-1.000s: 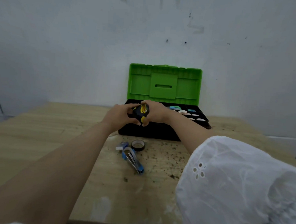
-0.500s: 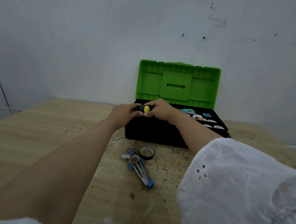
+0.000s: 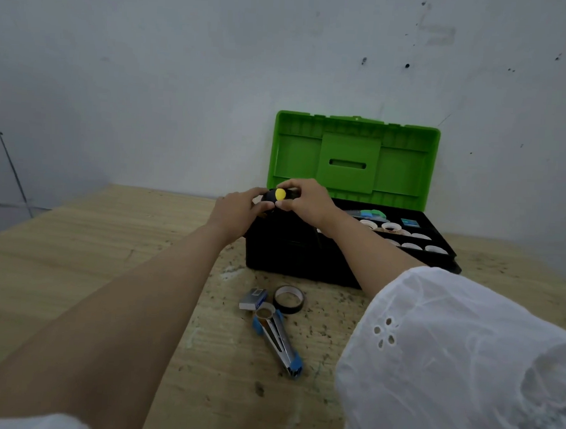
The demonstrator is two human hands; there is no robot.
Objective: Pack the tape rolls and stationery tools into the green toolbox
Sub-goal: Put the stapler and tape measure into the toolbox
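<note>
Gripping one black-and-yellow tool (image 3: 278,195) between them, left hand (image 3: 237,212) and right hand (image 3: 307,201) hold it over the open green toolbox (image 3: 353,159), far-left corner. A black tape roll (image 3: 288,299) lies nearer on the counter (image 3: 76,252).

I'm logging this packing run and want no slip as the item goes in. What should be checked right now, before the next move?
1. Lid open: ok. The lid of the green toolbox stands upright.
2. Grip: ok. The left hand and right hand both hold the black-and-yellow tool.
3. Tool over the box: ok. It appears above the left end.
4. Free space beneath it: cannot tell. The hands hide that part.
5. Everything packed: not ok. The black tape roll, small grey box and blue-tipped metal tool lie on the table.
</note>
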